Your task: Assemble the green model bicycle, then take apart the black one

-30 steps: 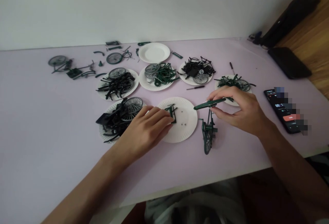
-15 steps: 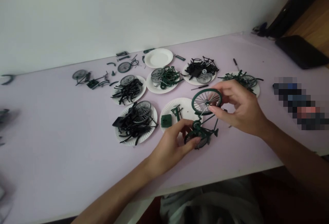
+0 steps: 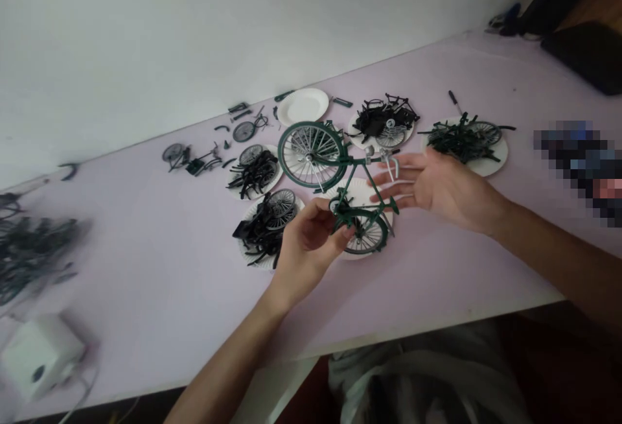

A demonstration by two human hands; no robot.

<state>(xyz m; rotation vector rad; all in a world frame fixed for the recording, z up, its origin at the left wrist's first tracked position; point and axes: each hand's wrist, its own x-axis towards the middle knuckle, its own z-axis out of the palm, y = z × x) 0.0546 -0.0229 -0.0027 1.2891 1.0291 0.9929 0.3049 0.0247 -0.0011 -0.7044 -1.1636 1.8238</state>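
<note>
A small green model bicycle (image 3: 357,181) is held up above the table, tilted, with both wheels on its frame. My left hand (image 3: 313,242) grips it near the pedal crank and the lower wheel, thumb in front. Beside the handlebar and frame, my right hand (image 3: 432,190) has its fingers stretched out and spread, partly behind the bicycle; whether they touch it I cannot tell. Behind the bicycle, a paper plate (image 3: 357,187) is largely covered from view.
Around it stand paper plates heaped with bicycle parts (image 3: 265,226), (image 3: 464,139) and a bare white plate (image 3: 304,107). Loose parts (image 3: 194,159) lie near the wall. A white box (image 3: 43,356) with a cable sits at the left front, by dark parts (image 3: 29,259).
The bicycle has been raised and turned, its large wheel now at upper left. My right hand has let go of that wheel and opened. The view has shifted slightly left.
</note>
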